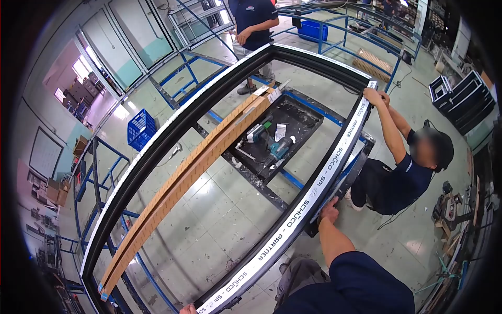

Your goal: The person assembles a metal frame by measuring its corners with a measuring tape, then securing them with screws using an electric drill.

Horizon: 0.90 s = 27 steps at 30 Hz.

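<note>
A large curved black window frame [172,128] with white protective tape printed "SCHÜCO PARTNER" [293,222] lies across blue steel trestles. My right hand [329,211] grips the frame's near rail from the outside, about halfway along. My left hand [189,309] is only partly in view at the bottom edge, holding the same rail at its lower end. A crouching co-worker [402,175] in dark blue holds the far right corner of the frame with both hands [376,96]. A curved wooden strip [183,178] lies inside the frame.
A black tray [308,118] under the frame holds cordless drills [280,148]. Another person [252,21] stands at the far end. There is a blue crate [141,128] on the left, blue trestles [104,172], stacked black profiles [463,99] on the right, and cables on the floor.
</note>
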{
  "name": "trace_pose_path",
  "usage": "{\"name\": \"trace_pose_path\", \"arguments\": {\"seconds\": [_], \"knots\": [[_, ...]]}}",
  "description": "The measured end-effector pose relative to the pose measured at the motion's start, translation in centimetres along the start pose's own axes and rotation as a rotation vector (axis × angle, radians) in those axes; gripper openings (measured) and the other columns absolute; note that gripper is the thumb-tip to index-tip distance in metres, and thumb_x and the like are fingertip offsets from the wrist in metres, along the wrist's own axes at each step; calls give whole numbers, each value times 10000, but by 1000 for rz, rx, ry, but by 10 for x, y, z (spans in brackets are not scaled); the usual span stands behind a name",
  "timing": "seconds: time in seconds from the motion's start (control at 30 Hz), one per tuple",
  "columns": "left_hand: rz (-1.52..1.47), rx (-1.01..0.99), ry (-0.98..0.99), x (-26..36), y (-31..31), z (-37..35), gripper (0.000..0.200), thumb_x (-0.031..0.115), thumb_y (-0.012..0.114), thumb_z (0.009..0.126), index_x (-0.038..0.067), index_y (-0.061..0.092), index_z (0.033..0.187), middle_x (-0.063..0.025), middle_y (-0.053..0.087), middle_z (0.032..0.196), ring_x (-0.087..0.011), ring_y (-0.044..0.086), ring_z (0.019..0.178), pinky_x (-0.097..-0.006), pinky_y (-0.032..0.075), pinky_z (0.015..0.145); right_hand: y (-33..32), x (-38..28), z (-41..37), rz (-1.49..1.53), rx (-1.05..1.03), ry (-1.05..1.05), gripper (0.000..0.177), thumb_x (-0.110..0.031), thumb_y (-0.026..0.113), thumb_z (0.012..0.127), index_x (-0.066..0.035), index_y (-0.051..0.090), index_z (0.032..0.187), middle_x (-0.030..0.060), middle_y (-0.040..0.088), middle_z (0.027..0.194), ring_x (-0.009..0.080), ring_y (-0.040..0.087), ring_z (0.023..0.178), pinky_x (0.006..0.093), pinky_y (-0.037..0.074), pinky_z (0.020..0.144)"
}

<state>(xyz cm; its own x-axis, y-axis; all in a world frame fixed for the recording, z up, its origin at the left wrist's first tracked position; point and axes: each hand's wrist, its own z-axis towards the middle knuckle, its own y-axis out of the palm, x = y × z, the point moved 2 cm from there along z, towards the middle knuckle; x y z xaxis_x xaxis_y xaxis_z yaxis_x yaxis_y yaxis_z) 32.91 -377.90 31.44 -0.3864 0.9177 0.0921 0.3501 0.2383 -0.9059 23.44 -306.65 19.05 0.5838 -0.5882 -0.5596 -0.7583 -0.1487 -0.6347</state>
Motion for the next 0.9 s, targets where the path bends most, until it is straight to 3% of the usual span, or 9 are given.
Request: {"name": "trace_pose_path", "arguments": {"seconds": [0.3, 0.47, 0.57, 0.6, 0.9], "knots": [[56, -38, 2, 18, -15, -8, 515, 457, 503, 969, 25, 707, 1163, -283, 699, 1002, -454, 659, 989, -500, 488, 899, 12, 14, 18, 85, -88, -47, 1021, -802, 328, 895, 126, 673, 1142, 334, 655, 1172, 473, 608, 1157, 505, 451, 1022], [-11, 40, 88, 19, -16, -10, 520, 481, 496, 970, 20, 700, 1098, -283, 690, 911, -455, 654, 939, -512, 482, 862, 20, 19, 27, 103, -108, -40, 1066, -820, 314, 890, 160, 668, 1113, 341, 660, 1153, 464, 613, 1154, 499, 452, 1019], [17, -53, 26, 12, -15, -8, 520, 473, 500, 967, 16, 675, 1145, -270, 695, 978, -421, 661, 960, -519, 487, 849, 18, 17, 25, 77, -119, -50, 1079, -824, 313, 889, 172, 660, 1117, 335, 664, 1152, 463, 614, 1152, 492, 450, 1016], [-6, 212, 219, -2, 3, 0, 436, 376, 451, 918, 71, 762, 899, -236, 693, 837, -438, 672, 823, -499, 508, 745, 16, 16, 24, 69, -119, -59, 1081, -825, 328, 887, 178, 655, 1119, 331, 665, 1157, 463, 613, 1149, 485, 449, 1010], [-51, 189, 197, -4, 0, 0, 367, 343, 484, 880, 98, 749, 814, -196, 707, 845, -414, 676, 819, -520, 524, 744, 8, 9, 10, 97, -117, -12, 1078, -840, 354, 878, 171, 676, 1073, 294, 699, 1069, 437, 658, 1046, 467, 485, 951]]}}
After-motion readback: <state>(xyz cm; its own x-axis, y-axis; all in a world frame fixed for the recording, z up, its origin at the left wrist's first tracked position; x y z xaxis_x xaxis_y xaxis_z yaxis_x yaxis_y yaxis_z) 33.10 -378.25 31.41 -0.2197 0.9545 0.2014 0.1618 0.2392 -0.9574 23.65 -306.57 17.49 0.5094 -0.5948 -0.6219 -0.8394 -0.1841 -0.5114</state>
